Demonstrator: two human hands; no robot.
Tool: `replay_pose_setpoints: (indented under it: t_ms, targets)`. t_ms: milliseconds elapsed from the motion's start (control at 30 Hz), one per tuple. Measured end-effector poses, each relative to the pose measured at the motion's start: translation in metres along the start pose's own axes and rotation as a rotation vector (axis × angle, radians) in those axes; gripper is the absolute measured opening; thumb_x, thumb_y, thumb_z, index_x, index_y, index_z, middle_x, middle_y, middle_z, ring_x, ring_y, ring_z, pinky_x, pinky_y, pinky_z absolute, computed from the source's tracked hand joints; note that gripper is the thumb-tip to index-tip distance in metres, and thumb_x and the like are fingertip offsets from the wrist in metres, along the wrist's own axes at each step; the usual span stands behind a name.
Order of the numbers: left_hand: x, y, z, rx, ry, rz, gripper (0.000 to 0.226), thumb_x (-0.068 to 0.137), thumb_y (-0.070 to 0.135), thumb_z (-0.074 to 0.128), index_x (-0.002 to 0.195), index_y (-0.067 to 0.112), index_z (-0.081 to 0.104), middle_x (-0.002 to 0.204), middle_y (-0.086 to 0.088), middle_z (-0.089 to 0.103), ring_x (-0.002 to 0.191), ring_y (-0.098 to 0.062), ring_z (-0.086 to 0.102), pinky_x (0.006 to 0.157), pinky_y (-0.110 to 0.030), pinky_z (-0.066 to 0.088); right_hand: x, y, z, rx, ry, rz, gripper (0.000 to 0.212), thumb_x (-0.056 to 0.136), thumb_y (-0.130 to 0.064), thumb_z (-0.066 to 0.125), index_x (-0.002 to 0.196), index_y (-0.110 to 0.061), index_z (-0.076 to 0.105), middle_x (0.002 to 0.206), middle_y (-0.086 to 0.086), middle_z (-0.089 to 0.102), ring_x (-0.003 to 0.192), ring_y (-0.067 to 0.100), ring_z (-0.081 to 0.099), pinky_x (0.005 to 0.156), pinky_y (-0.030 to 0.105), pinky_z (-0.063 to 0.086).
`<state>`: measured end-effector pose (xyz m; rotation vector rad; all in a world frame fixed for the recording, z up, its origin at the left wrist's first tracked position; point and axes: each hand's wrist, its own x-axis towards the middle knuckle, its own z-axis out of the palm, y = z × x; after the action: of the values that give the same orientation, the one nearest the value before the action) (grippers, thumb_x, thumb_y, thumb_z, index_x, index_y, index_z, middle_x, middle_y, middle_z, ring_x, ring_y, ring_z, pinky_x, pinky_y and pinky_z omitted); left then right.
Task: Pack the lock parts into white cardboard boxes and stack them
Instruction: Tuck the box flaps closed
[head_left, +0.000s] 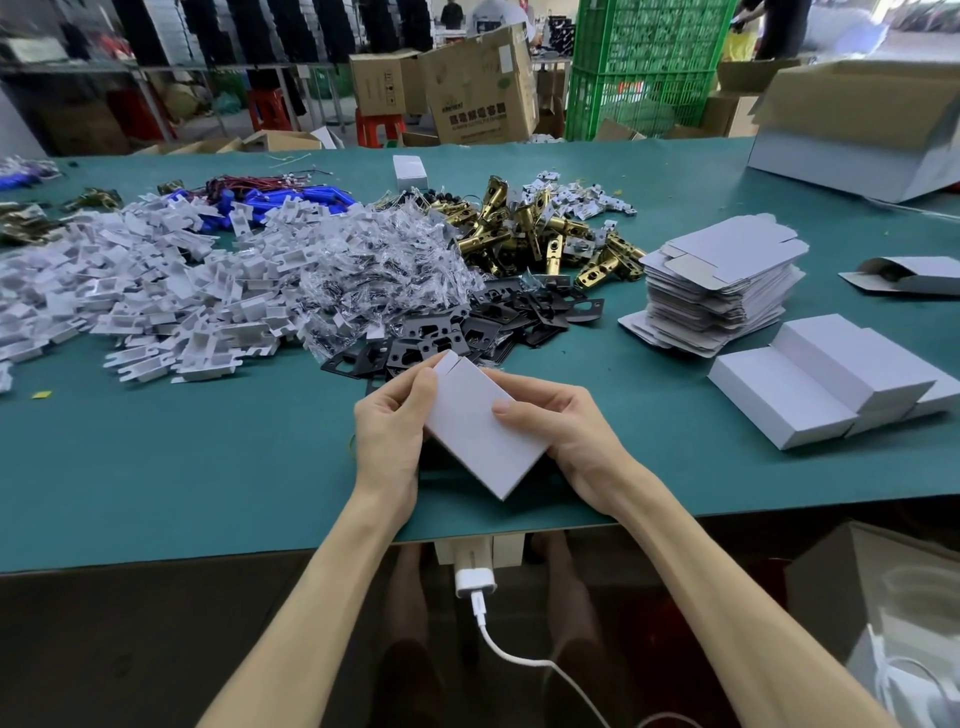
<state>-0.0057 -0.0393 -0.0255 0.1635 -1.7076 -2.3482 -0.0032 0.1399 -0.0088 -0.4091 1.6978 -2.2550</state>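
Left hand (389, 431) and right hand (563, 428) grip white box (478, 434), contents hidden.

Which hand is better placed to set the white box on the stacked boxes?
Probably the right hand: it grips the white box as the left hand does, but the stacked boxes lie on its side.

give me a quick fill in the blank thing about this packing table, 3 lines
1. The left hand and the right hand together hold one white cardboard ____.
2. The flat plates piled just beyond the hands are ____ in colour.
3. The closed white boxes lie stacked on the person's ____ side.
Missing words: box; black; right.
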Motion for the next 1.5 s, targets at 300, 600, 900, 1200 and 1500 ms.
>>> replay_pose_setpoints:
  t_ms: [300,600,900,1200,1500]
  targets:
    - [-0.0001,-0.0017,-0.0009,-0.015,-0.006,-0.011,0.018,0.101,0.021,0.067,0.100,0.022,0.085,0.106,-0.009,0.079,0.092,-0.020,0.063,0.090,-0.046,0.051,-0.0002,0.0015,0.0002,0.004,0.047,0.015,0.033,0.095,-0.017,0.067,0.128,-0.021,0.072,0.116,0.006,0.076,0.093,0.014,0.067,0.079,0.019,0.053]
    - [-0.0026,0.0008,-0.0037,0.016,-0.070,-0.017,0.016,0.099,0.020,0.071,0.110,0.018,0.082,0.112,-0.010,0.078,0.094,-0.018,0.069,0.085,-0.037,0.057,-0.0024,-0.0014,0.0005,-0.010,0.053,0.025,0.027,0.094,-0.019,0.068,0.120,-0.014,0.076,0.108,0.014,0.076,0.088,0.019,0.069,0.074,0.023,0.055]
    - [-0.0049,0.0021,-0.0002,0.060,-0.144,-0.001,0.020,0.105,0.023,0.061,0.114,0.021,0.079,0.120,-0.002,0.077,0.111,-0.020,0.071,0.099,-0.040,0.056,-0.0021,0.0028,0.0016,-0.025,0.079,0.004,0.025,0.096,-0.018,0.068,0.119,-0.014,0.076,0.108,0.014,0.077,0.087,0.018,0.068,0.074,0.023,0.055]
    - [-0.0049,0.0035,0.0000,0.136,-0.250,0.033,0.024,0.106,0.021,0.058,0.124,0.026,0.072,0.131,0.008,0.072,0.127,-0.016,0.065,0.112,-0.041,0.049,-0.0014,0.0041,0.0009,-0.071,0.113,-0.008,0.024,0.097,-0.019,0.067,0.119,-0.015,0.077,0.107,0.010,0.077,0.087,0.016,0.067,0.073,0.024,0.053]
    - [-0.0073,0.0045,-0.0012,0.176,-0.333,0.072,0.040,0.098,0.030,0.062,0.137,0.023,0.066,0.138,0.009,0.068,0.130,-0.013,0.062,0.113,-0.039,0.048,-0.0003,0.0010,-0.0036,-0.010,0.083,0.019,0.027,0.095,-0.014,0.067,0.120,-0.011,0.075,0.120,0.006,0.075,0.097,0.020,0.070,0.079,0.026,0.057]
